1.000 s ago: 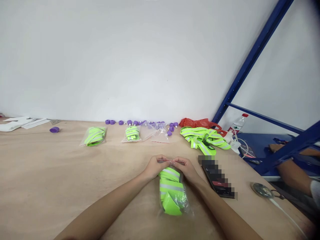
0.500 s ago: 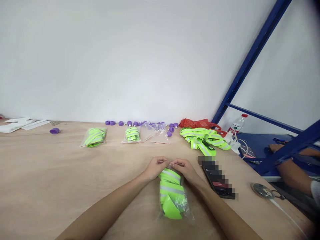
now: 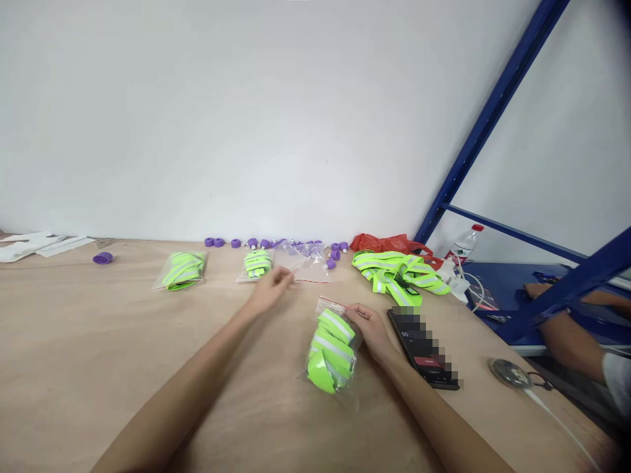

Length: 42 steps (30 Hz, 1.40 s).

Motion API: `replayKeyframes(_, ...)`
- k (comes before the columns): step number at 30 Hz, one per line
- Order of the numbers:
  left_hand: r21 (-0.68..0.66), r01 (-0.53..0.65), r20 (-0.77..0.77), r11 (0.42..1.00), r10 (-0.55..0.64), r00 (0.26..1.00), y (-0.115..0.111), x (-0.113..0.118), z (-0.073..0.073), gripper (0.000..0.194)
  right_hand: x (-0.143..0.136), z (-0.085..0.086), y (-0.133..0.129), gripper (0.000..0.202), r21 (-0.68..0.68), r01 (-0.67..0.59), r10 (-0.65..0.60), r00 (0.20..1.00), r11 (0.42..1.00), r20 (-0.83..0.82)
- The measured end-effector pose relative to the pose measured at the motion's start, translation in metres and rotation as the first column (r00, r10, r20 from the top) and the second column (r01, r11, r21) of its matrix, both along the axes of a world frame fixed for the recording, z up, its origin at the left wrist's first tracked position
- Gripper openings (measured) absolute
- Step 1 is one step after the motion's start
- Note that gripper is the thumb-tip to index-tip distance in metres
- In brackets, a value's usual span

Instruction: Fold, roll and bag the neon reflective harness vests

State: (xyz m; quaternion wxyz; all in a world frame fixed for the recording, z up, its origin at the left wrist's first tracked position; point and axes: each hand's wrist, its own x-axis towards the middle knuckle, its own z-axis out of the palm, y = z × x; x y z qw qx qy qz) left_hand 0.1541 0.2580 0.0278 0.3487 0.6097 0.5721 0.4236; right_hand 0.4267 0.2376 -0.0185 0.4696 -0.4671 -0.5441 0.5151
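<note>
My right hand [image 3: 367, 326] pinches the top right corner of a clear zip bag [image 3: 331, 351] with folded yellow-green reflective straps inside. The bag's red-lined top edge points away from me. My left hand [image 3: 273, 287] is off that bag, above the table near the flat clear bags [image 3: 315, 268]; its fingers are bent together, and whether anything is between them is too small to tell. Left of it lie two more filled bags, one close by [image 3: 257, 264] and one farther left [image 3: 185, 270]. Loose yellow-green straps [image 3: 394, 270] lie in a heap at the back right.
Several purple caps [image 3: 235, 243] line the wall, and one purple piece [image 3: 103, 258] lies far left near white strips [image 3: 29, 246]. At right are a phone [image 3: 424, 351], a round device [image 3: 510, 373], a red bag [image 3: 382, 243], a bottle [image 3: 464, 243], a blue frame [image 3: 486, 125] and another person's arm [image 3: 574, 345].
My left hand has let go of the filled bag and moved up and left toward the flat bags. The filled bag is shifted slightly left and away from me, still in my right hand.
</note>
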Motion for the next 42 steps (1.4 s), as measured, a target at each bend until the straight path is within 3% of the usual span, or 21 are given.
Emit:
replayKeyframes(2,0.029,-0.15,-0.166,0.988,0.152,0.974,0.007,-0.043,0.014,0.038,0.0,0.0,0.001,0.039,0.0,-0.007,0.007,1.0,1.0,0.004)
replayKeyframes(4,0.033,-0.308,-0.323,0.951,0.302,0.897,0.009,-0.083,0.019,0.056,-0.001,0.0,0.001,0.04,-0.001,-0.025,0.025,1.0,1.0,0.013)
replayKeyframes(7,0.0,-0.513,-0.497,0.858,0.445,0.745,0.006,-0.129,0.012,0.083,-0.003,0.003,0.001,0.039,-0.01,-0.078,0.079,0.996,0.997,0.039)
replayKeyframes(9,-0.032,-0.583,-0.567,0.812,0.465,0.68,0.002,-0.149,0.003,0.087,-0.003,0.006,-0.001,0.039,-0.019,-0.123,0.124,0.991,0.992,0.058)
replayKeyframes(15,0.014,-0.653,-0.648,0.758,0.504,0.571,0.001,-0.179,-0.008,0.056,-0.003,0.012,-0.006,0.041,-0.035,-0.227,0.23,0.967,0.973,0.11)
replayKeyframes(18,0.016,-0.727,-0.65,0.686,0.56,0.514,-0.003,-0.189,-0.01,0.072,-0.003,0.012,-0.007,0.043,-0.042,-0.261,0.264,0.955,0.965,0.134)
replayKeyframes(21,-0.024,-0.751,-0.635,0.66,0.57,0.521,-0.011,-0.198,-0.013,0.087,-0.005,0.011,-0.008,0.045,-0.022,-0.277,0.277,0.947,0.961,0.162)
replayKeyframes(25,-0.035,-0.744,-0.604,0.667,0.579,0.548,-0.018,-0.208,-0.007,0.068,-0.013,0.009,-0.01,0.045,-0.04,-0.293,0.295,0.932,0.955,0.212)
replayKeyframes(30,-0.029,-0.753,-0.56,0.657,0.614,0.557,-0.016,-0.211,0.013,0.033,-0.034,0.01,-0.013,0.045,-0.074,-0.334,0.343,0.92,0.94,0.189)
replayKeyframes(34,0.051,-0.774,-0.506,0.632,0.684,0.525,-0.017,-0.209,0.036,0.027,-0.063,0.009,-0.015,0.046,-0.034,-0.366,0.367,0.923,0.93,0.115)
replayKeyframes(39,0.188,-0.809,-0.379,0.557,0.801,0.464,-0.04,-0.205,0.088,0.028,-0.118,0.011,-0.009,0.045,0.086,-0.396,0.384,0.914,0.914,0.127)
replayKeyframes(42,0.254,-0.832,-0.269,0.494,0.862,0.43,-0.065,-0.2,0.118,0.026,-0.16,0.026,0.01,0.039,0.179,-0.434,0.406,0.897,0.883,0.174)
